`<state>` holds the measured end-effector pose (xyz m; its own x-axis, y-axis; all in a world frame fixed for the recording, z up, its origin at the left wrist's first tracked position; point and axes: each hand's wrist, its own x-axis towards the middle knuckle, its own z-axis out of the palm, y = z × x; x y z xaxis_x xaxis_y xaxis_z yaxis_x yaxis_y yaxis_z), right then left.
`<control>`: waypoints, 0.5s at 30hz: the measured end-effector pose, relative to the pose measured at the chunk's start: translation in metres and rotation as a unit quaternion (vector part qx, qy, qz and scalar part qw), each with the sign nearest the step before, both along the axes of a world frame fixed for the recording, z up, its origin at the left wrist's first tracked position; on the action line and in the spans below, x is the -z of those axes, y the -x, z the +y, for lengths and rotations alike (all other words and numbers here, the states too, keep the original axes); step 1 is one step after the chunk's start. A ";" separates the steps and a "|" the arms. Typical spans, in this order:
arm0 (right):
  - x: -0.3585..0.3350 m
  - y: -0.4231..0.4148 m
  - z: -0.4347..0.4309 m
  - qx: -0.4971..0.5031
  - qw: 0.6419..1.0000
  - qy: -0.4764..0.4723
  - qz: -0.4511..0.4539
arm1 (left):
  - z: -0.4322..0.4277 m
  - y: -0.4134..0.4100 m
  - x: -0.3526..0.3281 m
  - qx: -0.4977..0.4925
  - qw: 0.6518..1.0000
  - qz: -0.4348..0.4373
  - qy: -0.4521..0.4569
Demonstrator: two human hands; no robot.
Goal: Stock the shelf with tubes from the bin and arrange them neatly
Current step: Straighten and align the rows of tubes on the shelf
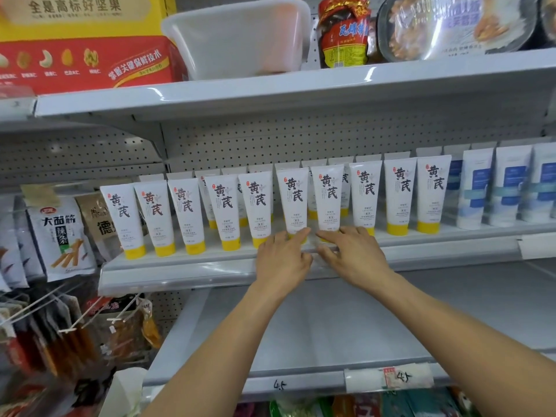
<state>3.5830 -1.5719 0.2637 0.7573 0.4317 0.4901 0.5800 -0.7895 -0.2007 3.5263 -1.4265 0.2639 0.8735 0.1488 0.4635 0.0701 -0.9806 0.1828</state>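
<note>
Left hand [281, 257], right hand [353, 255] touching adjacent tubes [294, 203].

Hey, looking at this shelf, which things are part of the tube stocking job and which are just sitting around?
Job:
yellow-capped tubes
shelf under them
white bin above
left hand and right hand, each touching a tube cap

Just around:
blue tubes
snack packs
red box
jar
bowl
</note>
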 end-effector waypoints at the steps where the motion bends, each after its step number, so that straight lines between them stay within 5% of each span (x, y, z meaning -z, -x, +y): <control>1: -0.001 0.001 -0.005 -0.007 1.000 -0.012 -0.005 | -0.003 0.003 0.000 -0.006 1.000 -0.017 0.000; 6: -0.003 -0.001 -0.047 0.012 0.994 -0.091 -0.058 | -0.038 0.009 -0.002 0.027 0.989 -0.143 0.011; 11: -0.002 -0.018 -0.095 0.064 0.987 -0.138 -0.050 | -0.085 -0.012 0.002 0.111 0.987 -0.106 0.047; 15: 0.002 -0.032 -0.114 0.060 0.994 -0.096 -0.005 | -0.108 -0.031 0.005 0.074 0.995 -0.064 0.025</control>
<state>3.6149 -1.6863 0.2619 0.7922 0.2357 0.5629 0.4865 -0.8007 -0.3496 3.5574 -1.5341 0.2588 0.8216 0.0498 0.5678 -0.1005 -0.9679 0.2303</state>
